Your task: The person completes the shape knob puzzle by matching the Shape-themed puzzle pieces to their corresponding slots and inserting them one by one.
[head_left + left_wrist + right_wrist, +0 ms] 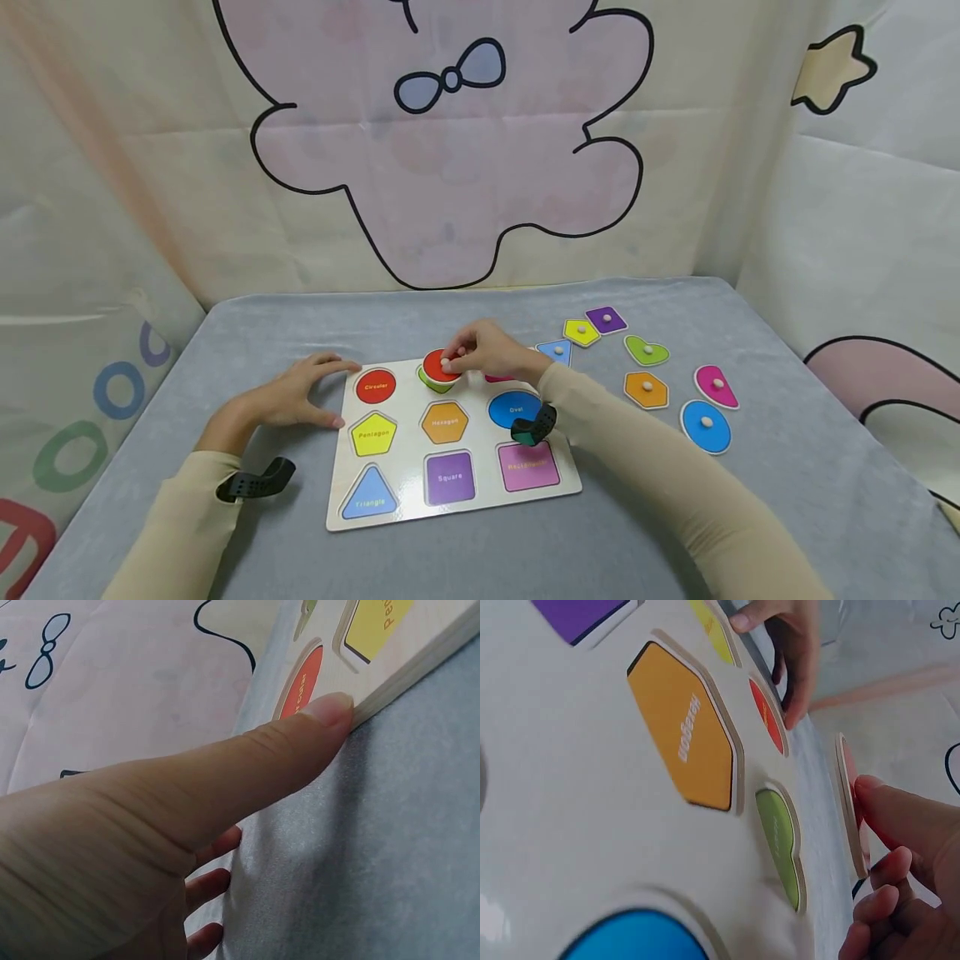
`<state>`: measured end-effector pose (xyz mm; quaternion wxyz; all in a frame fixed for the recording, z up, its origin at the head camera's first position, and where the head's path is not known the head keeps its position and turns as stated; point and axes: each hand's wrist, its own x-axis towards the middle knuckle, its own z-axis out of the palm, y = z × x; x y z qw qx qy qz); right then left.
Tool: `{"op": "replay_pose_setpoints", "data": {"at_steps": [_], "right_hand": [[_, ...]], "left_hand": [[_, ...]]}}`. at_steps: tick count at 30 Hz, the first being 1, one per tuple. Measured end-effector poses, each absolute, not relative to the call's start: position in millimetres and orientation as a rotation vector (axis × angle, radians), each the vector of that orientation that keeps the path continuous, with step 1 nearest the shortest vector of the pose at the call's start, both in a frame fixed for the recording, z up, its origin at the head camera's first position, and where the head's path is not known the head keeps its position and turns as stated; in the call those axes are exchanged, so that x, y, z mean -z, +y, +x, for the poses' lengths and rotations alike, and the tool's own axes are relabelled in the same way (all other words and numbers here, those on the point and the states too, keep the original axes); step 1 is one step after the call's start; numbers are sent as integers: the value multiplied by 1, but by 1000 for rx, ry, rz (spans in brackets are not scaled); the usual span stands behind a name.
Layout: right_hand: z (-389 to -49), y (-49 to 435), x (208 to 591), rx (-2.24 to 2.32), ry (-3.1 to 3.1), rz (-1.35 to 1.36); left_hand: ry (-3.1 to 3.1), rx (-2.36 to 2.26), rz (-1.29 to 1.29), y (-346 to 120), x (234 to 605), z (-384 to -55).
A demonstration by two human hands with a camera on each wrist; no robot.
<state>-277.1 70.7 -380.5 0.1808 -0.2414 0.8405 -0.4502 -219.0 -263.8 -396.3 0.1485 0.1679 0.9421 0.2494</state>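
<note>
A white wooden shape-puzzle board (408, 471) lies on the table, its recesses printed with coloured shapes and names. By its small knob, my right hand (491, 350) pinches a red round puzzle piece (435, 367) raised over the board's far edge, above the green heart recess (778, 844). In the right wrist view that piece is seen edge-on, apart from the board. My left hand (296, 393) rests at the board's left edge, fingers spread, the thumb (322, 712) touching the edge near the red circular recess (376, 386). Part of the top right recess is hidden behind my right hand.
Several knobbed pieces lie right of the board: a blue triangle (558, 350), yellow pentagon (577, 335), purple piece (611, 315), green heart (645, 354), orange hexagon (641, 398), pink piece (712, 393) and blue oval (705, 437). A printed curtain (450, 192) hangs behind the table.
</note>
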Motion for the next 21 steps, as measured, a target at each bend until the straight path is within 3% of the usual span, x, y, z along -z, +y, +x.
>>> {"op": "replay_pose_setpoints", "data": {"at_steps": [21], "right_hand": [[-272, 13, 390, 1325, 2318, -544]], "left_hand": [[2710, -725, 502, -266, 396, -219]]}}
